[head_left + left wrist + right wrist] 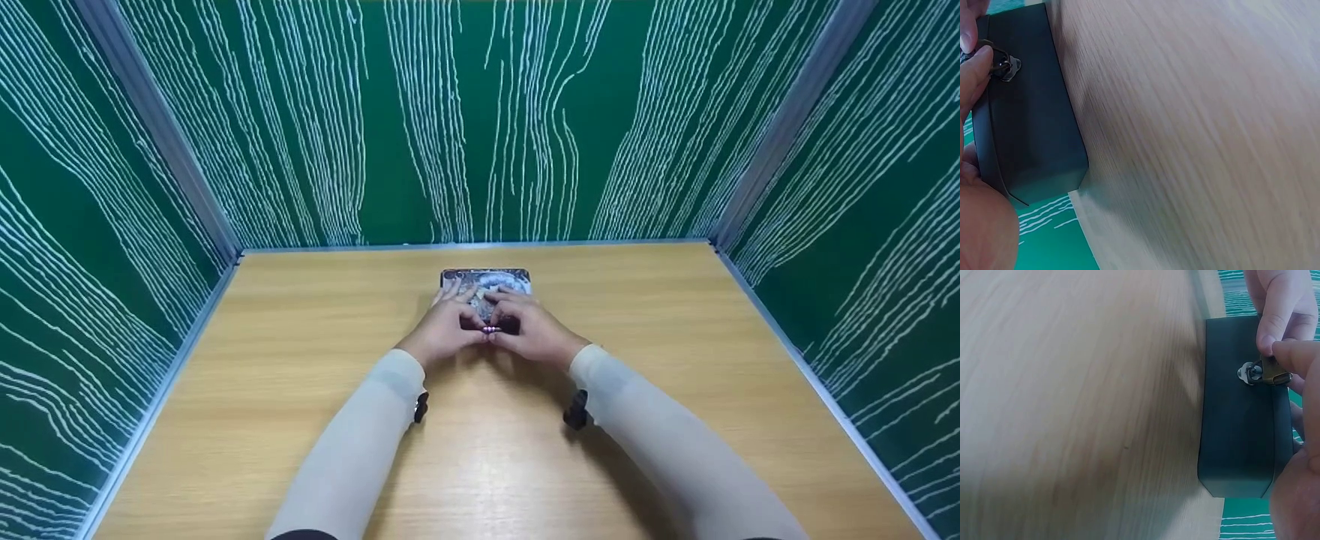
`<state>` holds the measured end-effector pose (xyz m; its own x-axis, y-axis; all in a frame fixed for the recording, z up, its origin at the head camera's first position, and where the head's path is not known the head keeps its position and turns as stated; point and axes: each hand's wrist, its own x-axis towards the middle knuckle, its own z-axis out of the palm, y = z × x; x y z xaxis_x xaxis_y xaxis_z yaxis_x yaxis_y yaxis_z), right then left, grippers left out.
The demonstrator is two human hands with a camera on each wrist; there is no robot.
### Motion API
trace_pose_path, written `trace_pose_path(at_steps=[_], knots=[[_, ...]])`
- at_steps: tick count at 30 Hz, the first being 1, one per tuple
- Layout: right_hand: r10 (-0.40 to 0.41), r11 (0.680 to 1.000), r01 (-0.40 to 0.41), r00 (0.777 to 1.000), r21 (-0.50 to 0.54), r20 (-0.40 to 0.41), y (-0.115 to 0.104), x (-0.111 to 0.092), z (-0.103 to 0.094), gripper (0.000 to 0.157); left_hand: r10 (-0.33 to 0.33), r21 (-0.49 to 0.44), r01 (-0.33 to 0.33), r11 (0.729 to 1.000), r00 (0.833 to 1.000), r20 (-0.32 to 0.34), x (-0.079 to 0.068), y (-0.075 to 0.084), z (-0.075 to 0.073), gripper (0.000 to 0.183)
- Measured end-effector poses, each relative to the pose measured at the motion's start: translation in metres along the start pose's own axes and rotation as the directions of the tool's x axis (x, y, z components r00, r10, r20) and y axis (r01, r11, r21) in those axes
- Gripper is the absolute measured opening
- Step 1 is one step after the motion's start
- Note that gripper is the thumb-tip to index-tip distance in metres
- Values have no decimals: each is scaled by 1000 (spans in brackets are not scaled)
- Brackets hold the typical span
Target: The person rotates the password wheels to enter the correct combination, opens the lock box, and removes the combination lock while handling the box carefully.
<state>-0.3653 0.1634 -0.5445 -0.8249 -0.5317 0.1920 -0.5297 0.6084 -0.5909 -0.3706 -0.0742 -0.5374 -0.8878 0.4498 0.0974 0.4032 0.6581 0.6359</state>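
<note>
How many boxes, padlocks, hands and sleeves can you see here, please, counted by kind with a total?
Box: 1
Padlock: 1
Left hand and right hand: 2
Left sleeve and right sleeve: 2
Total: 6

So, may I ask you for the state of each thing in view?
Box: on the table, lid closed.
Padlock: hooked on the metal catch; locked or not, I cannot tell.
Left hand: pinches the padlock.
Right hand: pinches the padlock.
</note>
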Motion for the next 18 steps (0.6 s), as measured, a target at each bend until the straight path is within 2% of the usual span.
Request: trace_pose_path(at_steps=[7, 18], knots=[[-17, 1000, 17, 1000, 7, -4, 1, 0, 0, 14, -13, -4, 13, 1000, 1000, 3, 0, 0, 1, 13], [-19, 999, 19, 1000, 33, -12, -2, 0, 0, 9, 21, 19, -21, 1000, 1000, 14, 1, -2, 0, 15]])
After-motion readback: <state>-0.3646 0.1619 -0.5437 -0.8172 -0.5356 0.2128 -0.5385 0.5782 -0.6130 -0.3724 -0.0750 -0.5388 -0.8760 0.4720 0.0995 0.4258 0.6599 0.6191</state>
